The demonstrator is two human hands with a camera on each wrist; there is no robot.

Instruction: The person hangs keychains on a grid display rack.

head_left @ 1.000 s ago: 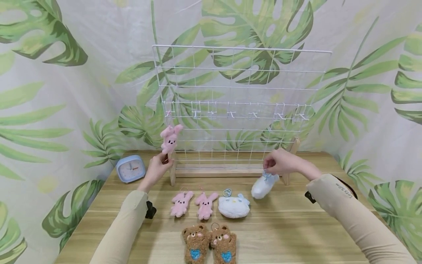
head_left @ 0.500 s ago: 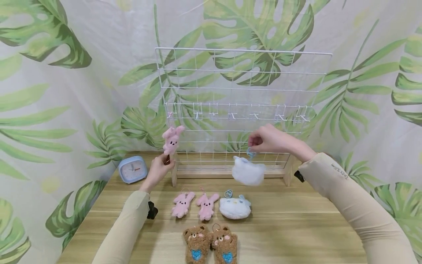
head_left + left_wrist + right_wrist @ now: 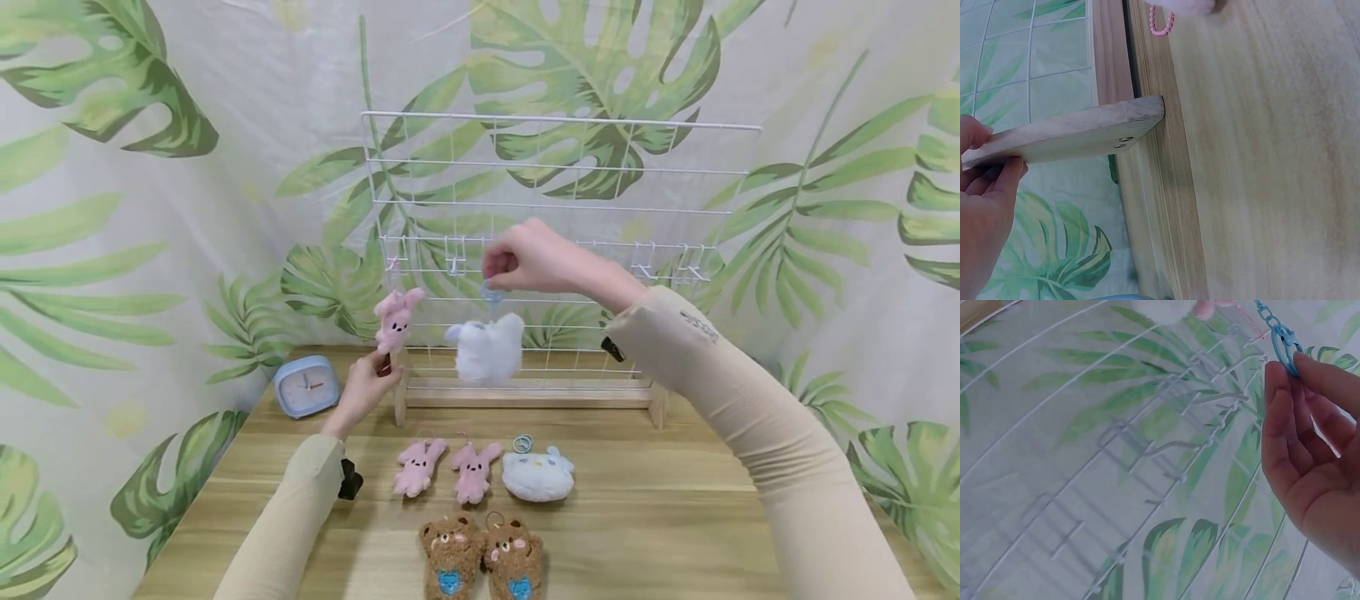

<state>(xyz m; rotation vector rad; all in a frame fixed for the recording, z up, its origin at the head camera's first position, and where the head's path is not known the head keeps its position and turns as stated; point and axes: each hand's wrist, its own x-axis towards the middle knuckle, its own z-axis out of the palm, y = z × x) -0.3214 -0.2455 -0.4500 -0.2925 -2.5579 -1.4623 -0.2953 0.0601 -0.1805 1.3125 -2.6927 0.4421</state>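
Observation:
My right hand pinches the blue ring of a white plush keychain, which dangles in front of the white wire grid rack, its back toward me. Around the wooden side post of the rack, my left hand holds on with thumb and fingers. Just above that hand, a pink bunny keychain hangs from the leftmost hook. Other hooks line the same row; in the head view the right hand hides some of them.
On the wooden table lie two pink bunny keychains, another white plush keychain and two brown bear keychains. A blue clock stands at the left. Behind the rack hangs a leaf-patterned cloth.
My right hand has lifted the white plush keychain off the table area, carrying it up and left toward the hooks. The left hand stays on the post.

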